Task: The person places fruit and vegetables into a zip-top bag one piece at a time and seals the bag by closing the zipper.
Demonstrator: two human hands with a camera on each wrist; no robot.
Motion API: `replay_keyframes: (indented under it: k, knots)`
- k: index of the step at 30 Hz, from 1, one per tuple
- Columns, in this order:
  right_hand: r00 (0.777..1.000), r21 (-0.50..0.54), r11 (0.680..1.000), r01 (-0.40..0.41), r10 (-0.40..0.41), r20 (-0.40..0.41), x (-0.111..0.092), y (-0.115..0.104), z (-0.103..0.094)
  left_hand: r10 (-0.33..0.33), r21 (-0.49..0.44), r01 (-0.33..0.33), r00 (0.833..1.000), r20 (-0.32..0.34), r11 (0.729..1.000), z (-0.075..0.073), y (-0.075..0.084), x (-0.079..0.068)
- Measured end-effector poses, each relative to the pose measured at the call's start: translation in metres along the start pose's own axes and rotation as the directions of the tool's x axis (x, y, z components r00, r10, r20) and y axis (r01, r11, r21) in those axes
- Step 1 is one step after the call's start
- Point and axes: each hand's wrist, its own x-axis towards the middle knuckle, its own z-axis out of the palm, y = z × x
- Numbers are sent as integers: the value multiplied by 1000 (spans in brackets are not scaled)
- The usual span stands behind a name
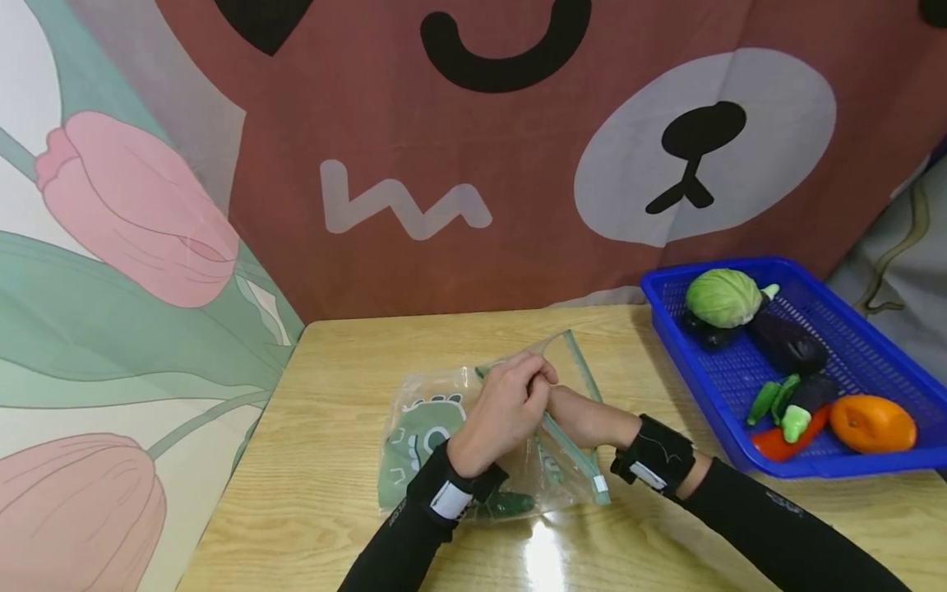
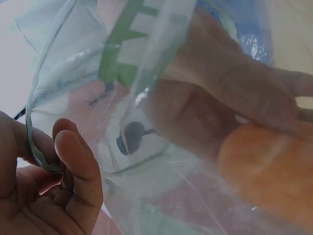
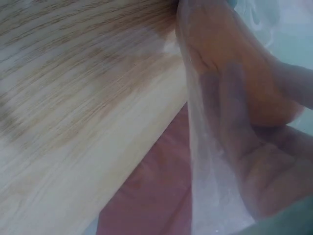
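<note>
A clear zip-top bag (image 1: 429, 390) with a green cartoon print lies on the table, its green-edged mouth spread to the right. My left hand (image 1: 506, 407) pinches the bag's rim; the left wrist view shows the fingers (image 2: 80, 166) curled over that edge. My right hand (image 1: 580, 418) reaches in through the mouth. Seen through the plastic in the right wrist view, it grips a long orange vegetable (image 3: 244, 83) with a rounded end, and I cannot tell its kind. A dark green cucumber (image 1: 510, 503) lies at the bag's near side.
To the right stands a blue basket (image 1: 684, 386) holding a cabbage (image 1: 723, 298), dark eggplants (image 1: 787, 341), green peppers (image 1: 773, 400), a red pepper (image 1: 784, 444) and an orange pumpkin (image 1: 873, 423). The wooden table (image 1: 311, 493) ends at a printed cloth (image 1: 414, 279) behind.
</note>
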Motion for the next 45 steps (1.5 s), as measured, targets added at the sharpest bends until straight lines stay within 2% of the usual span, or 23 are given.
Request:
replay_keyframes:
  k: [3,10,15,18,22,26,30,40,45]
  knots:
    - [999,0,1000,-13,13,34,-2,-3,-5,-11,-22,11,1000,-9,1000,-2,0,1]
    - [988,23,988,-151,150,33,-6,-22,-23,-47,-35,47,999,26,998,-2,-1,-2]
    - [986,-81,983,-164,161,-43,-18,-29,-42,-54,-30,55,998,24,998,-1,-2,-2]
    - [976,-110,973,-204,193,-101,-29,-30,-56,-55,-29,56,998,22,998,-1,-2,-1]
    - [944,-115,948,-297,272,-189,-47,-30,-78,-58,-28,59,998,18,998,0,-2,0]
    - [910,-154,920,-360,309,-277,-65,-23,-99,-56,-29,56,998,8,998,0,-2,0]
    - [877,-193,884,-426,352,-327,-82,-11,-116,-53,-28,53,999,1,998,0,-4,-1]
    - [796,-147,811,-567,492,-353,-114,21,-146,-59,-30,59,998,3,998,0,-4,-2]
    - [764,-155,770,-619,545,-345,-132,43,-160,-59,-30,59,998,3,998,-1,-4,-3]
